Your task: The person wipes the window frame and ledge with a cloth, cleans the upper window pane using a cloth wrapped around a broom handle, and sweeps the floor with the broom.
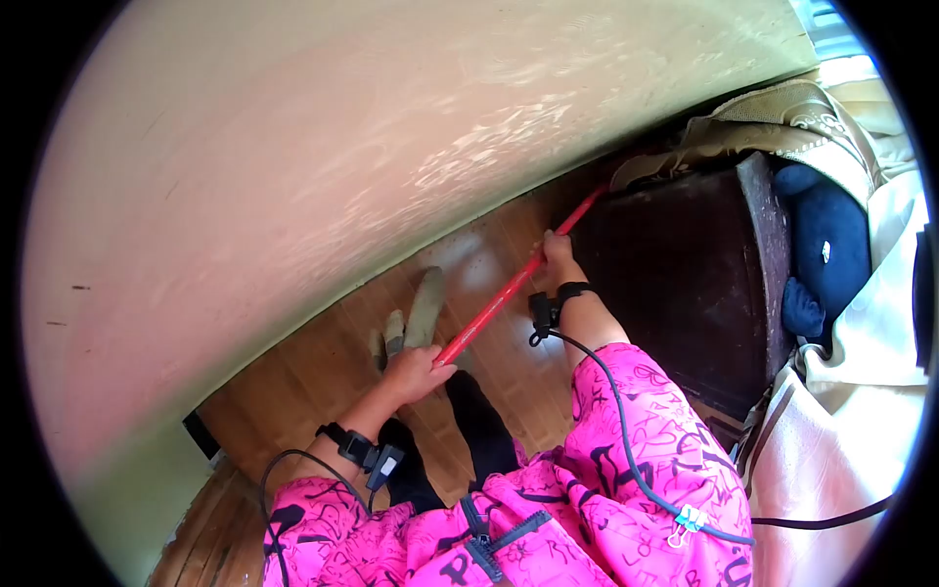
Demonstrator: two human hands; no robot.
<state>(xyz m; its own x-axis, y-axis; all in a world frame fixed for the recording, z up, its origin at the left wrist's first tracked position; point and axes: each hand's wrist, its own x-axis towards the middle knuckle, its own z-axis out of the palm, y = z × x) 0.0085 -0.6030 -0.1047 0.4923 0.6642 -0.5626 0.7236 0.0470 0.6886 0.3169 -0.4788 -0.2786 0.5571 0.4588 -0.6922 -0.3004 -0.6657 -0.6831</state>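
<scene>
A long red pole slants across the view from lower left to upper right, above the wooden floor. My left hand is closed around its lower end. Farther up the shaft, my right hand grips it beside the dark wooden furniture. The pole's far end runs into the shadowed gap between the wall and that furniture, under a hanging cloth, so whatever is fixed there is hidden. Both forearms wear black straps with small devices and cables.
A pale wall rises along the left and front. Dark brown furniture stands at the right, with a patterned cloth and a navy plush toy by it. My feet are on the wooden floor. A black cable trails right.
</scene>
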